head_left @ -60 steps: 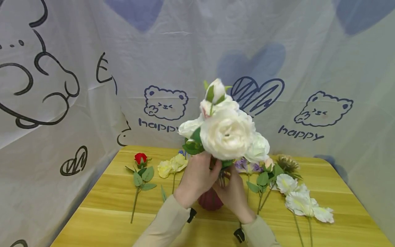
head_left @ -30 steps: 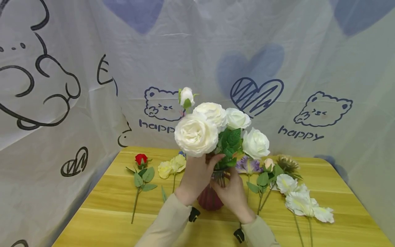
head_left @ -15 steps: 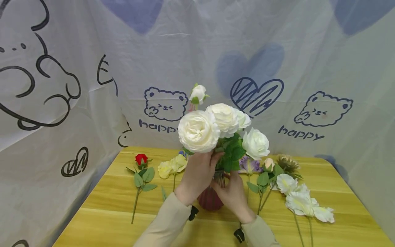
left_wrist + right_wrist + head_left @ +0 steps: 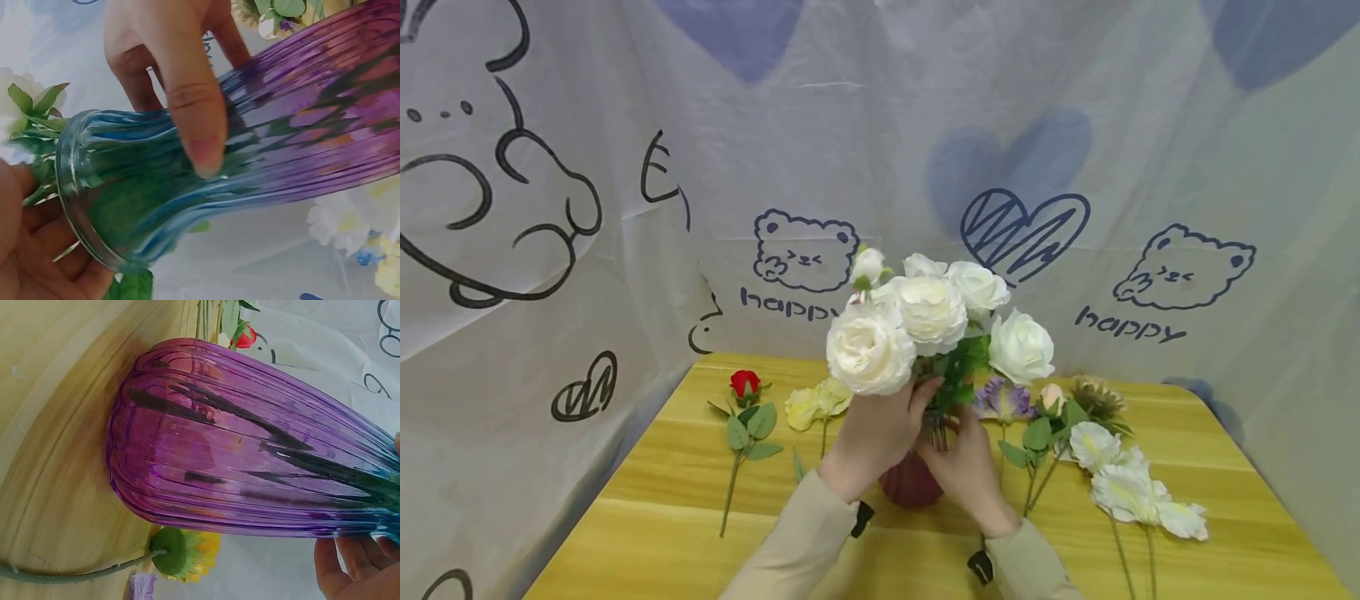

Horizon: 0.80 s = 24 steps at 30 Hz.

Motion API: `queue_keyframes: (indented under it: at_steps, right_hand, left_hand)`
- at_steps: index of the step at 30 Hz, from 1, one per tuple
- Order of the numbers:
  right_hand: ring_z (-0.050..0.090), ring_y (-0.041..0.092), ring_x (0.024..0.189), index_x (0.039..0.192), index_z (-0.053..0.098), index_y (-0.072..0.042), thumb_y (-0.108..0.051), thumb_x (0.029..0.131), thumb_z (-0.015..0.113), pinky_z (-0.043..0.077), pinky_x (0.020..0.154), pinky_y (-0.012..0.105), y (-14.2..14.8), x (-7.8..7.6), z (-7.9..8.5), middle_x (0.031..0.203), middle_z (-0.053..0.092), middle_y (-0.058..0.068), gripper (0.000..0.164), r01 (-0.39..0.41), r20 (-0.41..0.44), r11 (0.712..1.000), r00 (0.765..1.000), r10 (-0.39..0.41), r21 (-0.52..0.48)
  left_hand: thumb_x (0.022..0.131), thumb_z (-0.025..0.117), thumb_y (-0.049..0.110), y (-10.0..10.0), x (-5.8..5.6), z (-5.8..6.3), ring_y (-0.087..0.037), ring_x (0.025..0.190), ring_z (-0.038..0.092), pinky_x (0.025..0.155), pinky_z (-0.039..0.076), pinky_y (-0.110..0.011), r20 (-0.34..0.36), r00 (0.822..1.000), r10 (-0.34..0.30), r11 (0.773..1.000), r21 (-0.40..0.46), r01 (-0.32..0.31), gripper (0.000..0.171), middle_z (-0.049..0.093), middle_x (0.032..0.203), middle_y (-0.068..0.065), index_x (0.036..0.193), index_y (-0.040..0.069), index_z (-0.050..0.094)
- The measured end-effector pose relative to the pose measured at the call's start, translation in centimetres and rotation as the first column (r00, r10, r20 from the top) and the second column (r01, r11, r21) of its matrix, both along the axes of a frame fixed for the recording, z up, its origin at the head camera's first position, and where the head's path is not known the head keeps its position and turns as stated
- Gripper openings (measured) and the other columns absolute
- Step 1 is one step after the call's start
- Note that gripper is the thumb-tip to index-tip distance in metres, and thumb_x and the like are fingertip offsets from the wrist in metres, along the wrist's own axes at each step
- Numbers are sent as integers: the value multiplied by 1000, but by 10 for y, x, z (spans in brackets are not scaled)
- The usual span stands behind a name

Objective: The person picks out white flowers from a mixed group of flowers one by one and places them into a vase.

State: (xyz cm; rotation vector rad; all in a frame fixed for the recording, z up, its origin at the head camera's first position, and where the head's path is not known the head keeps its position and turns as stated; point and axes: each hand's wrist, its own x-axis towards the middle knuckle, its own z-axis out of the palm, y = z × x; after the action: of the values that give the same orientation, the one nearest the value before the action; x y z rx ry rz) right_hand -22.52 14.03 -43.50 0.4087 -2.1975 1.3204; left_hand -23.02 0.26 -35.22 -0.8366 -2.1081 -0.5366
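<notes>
A ribbed glass vase (image 4: 912,483), blue at the neck and purple below, stands upright on the table. My right hand (image 4: 966,462) grips its neck; the thumb (image 4: 201,137) crosses the glass in the left wrist view. Dark stems (image 4: 287,469) show through the vase in the right wrist view. White roses (image 4: 868,348) with green leaves spread above the rim. My left hand (image 4: 880,429), just over the rim (image 4: 70,187), has its fingers curled around the stems under the left blooms. The fingertips are partly hidden by leaves.
On the wooden table (image 4: 662,517), a red rose (image 4: 745,383) and yellow flowers (image 4: 805,408) lie left. A purple flower (image 4: 1003,400), a peach bud (image 4: 1052,398), a brownish bloom (image 4: 1097,400) and white flowers (image 4: 1127,492) lie right. A printed curtain (image 4: 880,133) hangs behind.
The white roses have come down and spread wider over the vase; the bud on the left sits lower. My left hand has shifted slightly downward. My right hand stays at the neck.
</notes>
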Motion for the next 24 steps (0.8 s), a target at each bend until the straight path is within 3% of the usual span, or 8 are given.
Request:
queue_keyframes:
  at_steps: [4, 6, 8, 11, 15, 18, 20, 24]
  right_hand:
    - [58, 33, 104, 130, 44, 3, -12, 76, 77, 53, 85, 48, 0, 0, -2, 118, 56, 19, 65, -11, -33, 1000, 999, 11, 1]
    - [58, 33, 104, 130, 44, 3, -14, 75, 78, 53, 85, 49, 0, -1, -2, 118, 56, 19, 67, -14, -46, 1000, 999, 14, 2]
    - [57, 32, 105, 130, 45, 2, -16, 76, 79, 52, 85, 49, 0, -1, -2, 118, 56, 18, 66, -15, -50, 1000, 999, 16, 5]
    - [57, 31, 105, 130, 44, 2, -20, 76, 79, 52, 87, 49, 0, -3, 0, 119, 57, 18, 67, -21, -54, 1000, 998, 21, 2]
    - [58, 30, 104, 128, 45, 3, -20, 76, 79, 52, 87, 47, 0, -4, 1, 115, 58, 17, 66, -17, -52, 1000, 999, 17, -6]
    - [59, 31, 102, 126, 46, 4, -18, 76, 79, 53, 86, 45, -1, -2, 0, 113, 59, 18, 65, -9, -50, 1000, 999, 9, 4]
    - [60, 30, 101, 126, 46, 4, -19, 76, 79, 53, 86, 44, -1, -1, -1, 113, 59, 18, 65, -6, -54, 1000, 999, 7, 9]
    - [59, 31, 105, 130, 44, 2, -16, 75, 80, 53, 86, 45, -1, -1, 0, 118, 57, 17, 68, -14, -55, 1000, 998, 15, 6]
  left_hand:
    - [103, 37, 19, -8, 2, -9, -24, 83, 56, 75, 51, -38, -275, 960, 59, 997, -37, -71, 27, 54, 86, -9, 104, 2, 58]
    - [105, 30, 19, -10, 3, -10, -21, 73, 55, 68, 51, -37, -310, 947, 85, 995, -21, -96, 33, 52, 80, -7, 104, 2, 58]
    - [106, 25, 18, -11, 5, -10, -23, 80, 56, 74, 52, -39, -259, 963, 80, 996, -6, -84, 36, 53, 86, -11, 109, -1, 55]
    - [105, 31, 21, -10, 5, -7, -23, 105, 53, 92, 47, -42, -1, 1000, -10, 985, 173, 10, 32, 56, 107, -14, 113, 1, 55]
    - [103, 41, 23, -8, 4, -7, -17, 86, 60, 71, 53, -35, 213, 966, -144, 914, 402, 47, 28, 63, 96, -9, 111, 5, 61]
    - [100, 49, 26, -7, 3, -9, -15, 65, 60, 55, 51, -32, 249, 941, -230, 842, 536, 64, 26, 65, 78, -5, 103, 6, 65]
    - [97, 54, 26, -6, 0, -8, -15, 73, 64, 61, 54, -34, 231, 934, -272, 806, 585, 90, 23, 69, 86, -6, 102, 7, 66]
    - [94, 58, 26, -4, -3, -1, -13, 76, 63, 64, 54, -32, 209, 937, -279, 815, 568, 116, 20, 68, 87, -4, 99, 8, 66]
